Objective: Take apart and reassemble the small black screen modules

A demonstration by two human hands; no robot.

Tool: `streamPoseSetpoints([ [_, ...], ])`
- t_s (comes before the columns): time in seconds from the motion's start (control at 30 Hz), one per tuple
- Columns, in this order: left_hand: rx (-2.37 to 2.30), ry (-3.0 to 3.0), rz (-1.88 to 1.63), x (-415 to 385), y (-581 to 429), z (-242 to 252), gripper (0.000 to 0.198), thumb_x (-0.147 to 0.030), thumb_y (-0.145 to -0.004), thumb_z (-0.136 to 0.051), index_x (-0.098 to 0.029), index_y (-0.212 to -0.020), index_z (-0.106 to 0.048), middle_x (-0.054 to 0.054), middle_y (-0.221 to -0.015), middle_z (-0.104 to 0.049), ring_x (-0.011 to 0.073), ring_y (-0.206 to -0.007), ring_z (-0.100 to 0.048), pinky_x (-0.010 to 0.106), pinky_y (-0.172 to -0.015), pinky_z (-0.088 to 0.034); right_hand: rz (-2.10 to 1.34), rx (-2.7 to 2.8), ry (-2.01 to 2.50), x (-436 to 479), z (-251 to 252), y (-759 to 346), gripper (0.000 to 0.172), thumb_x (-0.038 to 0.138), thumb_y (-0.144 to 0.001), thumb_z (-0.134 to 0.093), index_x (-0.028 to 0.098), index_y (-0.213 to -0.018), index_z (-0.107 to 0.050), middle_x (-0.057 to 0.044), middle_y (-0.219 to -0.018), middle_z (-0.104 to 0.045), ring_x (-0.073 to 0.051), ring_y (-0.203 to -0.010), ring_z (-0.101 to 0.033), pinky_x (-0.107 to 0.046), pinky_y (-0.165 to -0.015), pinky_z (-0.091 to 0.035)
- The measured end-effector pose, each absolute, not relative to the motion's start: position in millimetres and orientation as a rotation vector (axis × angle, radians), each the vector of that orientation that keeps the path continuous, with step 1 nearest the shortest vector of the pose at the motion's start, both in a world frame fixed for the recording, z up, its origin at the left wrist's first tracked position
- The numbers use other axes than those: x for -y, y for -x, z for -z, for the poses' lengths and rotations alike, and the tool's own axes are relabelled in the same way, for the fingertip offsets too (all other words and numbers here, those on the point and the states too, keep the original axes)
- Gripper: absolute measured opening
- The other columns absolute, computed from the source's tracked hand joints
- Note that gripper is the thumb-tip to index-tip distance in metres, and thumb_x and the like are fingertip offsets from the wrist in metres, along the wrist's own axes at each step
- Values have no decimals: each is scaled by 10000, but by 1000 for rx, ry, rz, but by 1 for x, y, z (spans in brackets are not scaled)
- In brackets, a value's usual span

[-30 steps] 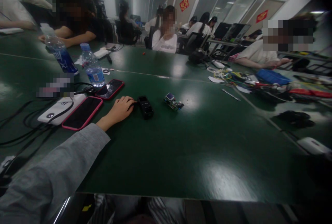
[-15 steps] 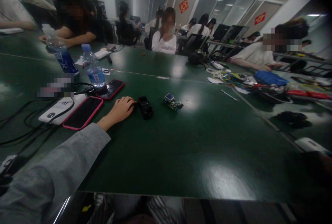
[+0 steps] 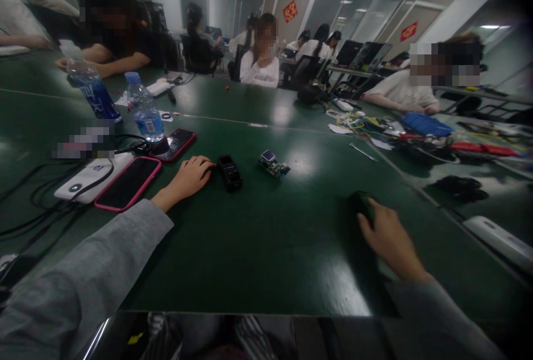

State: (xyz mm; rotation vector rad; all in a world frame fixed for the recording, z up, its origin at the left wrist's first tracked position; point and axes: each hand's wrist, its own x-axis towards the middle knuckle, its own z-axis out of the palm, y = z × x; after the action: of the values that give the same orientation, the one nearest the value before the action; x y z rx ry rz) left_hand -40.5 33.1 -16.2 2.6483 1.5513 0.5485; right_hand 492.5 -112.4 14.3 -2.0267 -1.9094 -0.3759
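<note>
My left hand [image 3: 192, 175] lies on the green table with its fingers stretched out, fingertips at the left side of a small black handheld device [image 3: 229, 173] with buttons and a screen. To the right of that device sits a small green circuit board [image 3: 273, 164] with a little display on it. Over the right part of the table is my right hand [image 3: 385, 232], its fingers around a dark rounded object [image 3: 358, 204]. Blur and dim light hide what kind of object it is.
Left of my left hand are a pink-cased phone [image 3: 128, 184], a second phone [image 3: 175, 145], a white power bank [image 3: 79, 185], cables and two bottles. A wrench [image 3: 362, 152] and heaped wires [image 3: 362, 124] lie at right. Several people sit around.
My right hand has come in from the right edge over the table, with the dark object in it. The left hand stays beside the black device. The view has shifted slightly.
</note>
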Motion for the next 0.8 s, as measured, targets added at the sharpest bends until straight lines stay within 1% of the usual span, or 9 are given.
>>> streamPoseSetpoints([
  [0.03, -1551, -2650, -551, -33, 41, 16, 352, -285, -1014, -468, -238, -1330, -616, 116, -1369, -603, 297, -1265, -547, 490, -1012, -463, 299, 2014, 1936, 108, -7, -459, 565, 426, -1031, -375, 70, -1457, -481, -271, -1241, -574, -379, -1149, -616, -519, -979, -539],
  [0.1, -1550, -2655, -547, -33, 41, 15, 353, -286, -1016, -463, -233, -1329, -617, 120, -1370, -604, 300, -1260, -550, 491, -1006, -466, 179, 2164, 1749, 95, -1, -386, 546, 397, -1052, -360, 126, -1523, -420, -234, -1390, -521, -352, -1258, -572, -514, -1047, -533],
  [0.2, -1552, -2662, -517, -31, 40, 14, 361, -289, -1025, -445, -221, -1339, -608, 126, -1375, -602, 307, -1263, -550, 501, -1003, -466, 101, 2274, 1530, 60, -5, -292, 516, 346, -1060, -357, 154, -1536, -415, -216, -1442, -489, -355, -1322, -529, -544, -1070, -526],
  [0.3, -1574, -2668, -502, -31, 39, 13, 353, -287, -1028, -443, -216, -1333, -606, 124, -1379, -605, 308, -1271, -550, 498, -1007, -464, 147, 2185, 1436, 20, -6, -246, 520, 345, -1061, -381, 103, -1519, -425, -250, -1521, -398, -393, -1418, -421, -602, -1139, -448],
  [0.4, -1593, -2677, -496, -30, 38, 13, 345, -277, -1024, -449, -205, -1323, -604, 128, -1386, -604, 311, -1274, -550, 504, -1014, -461, 179, 2076, 1384, 2, 1, -239, 496, 352, -1069, -386, 103, -1493, -447, -246, -1524, -386, -382, -1434, -388, -615, -1170, -397],
  [0.5, -1590, -2672, -492, -30, 38, 13, 346, -282, -1025, -448, -196, -1324, -598, 132, -1386, -603, 317, -1270, -550, 522, -1017, -459, 166, 2060, 1332, 5, 9, -248, 446, 354, -1072, -395, 155, -1461, -484, -207, -1496, -429, -349, -1402, -425, -595, -1160, -406],
  [0.6, -1581, -2658, -498, -29, 38, 12, 348, -283, -1026, -447, -199, -1332, -590, 127, -1386, -603, 316, -1271, -550, 518, -1016, -461, 130, 2017, 1360, 10, 15, -254, 428, 366, -1064, -413, 180, -1438, -507, -190, -1485, -448, -349, -1386, -437, -599, -1128, -424],
  [0.7, -1582, -2649, -492, -29, 38, 11, 349, -279, -1025, -448, -196, -1333, -589, 127, -1390, -599, 313, -1277, -548, 511, -1019, -461, 126, 1959, 1424, 5, 17, -258, 443, 368, -1051, -420, 166, -1434, -510, -204, -1507, -433, -373, -1402, -412, -626, -1111, -413],
  [0.8, -1583, -2658, -471, -30, 38, 11, 353, -281, -1029, -437, -187, -1333, -590, 134, -1394, -596, 318, -1278, -546, 518, -1012, -465, 183, 1928, 1451, -7, 14, -270, 460, 362, -1038, -436, 166, -1450, -494, -207, -1550, -400, -374, -1442, -369, -635, -1144, -363],
])
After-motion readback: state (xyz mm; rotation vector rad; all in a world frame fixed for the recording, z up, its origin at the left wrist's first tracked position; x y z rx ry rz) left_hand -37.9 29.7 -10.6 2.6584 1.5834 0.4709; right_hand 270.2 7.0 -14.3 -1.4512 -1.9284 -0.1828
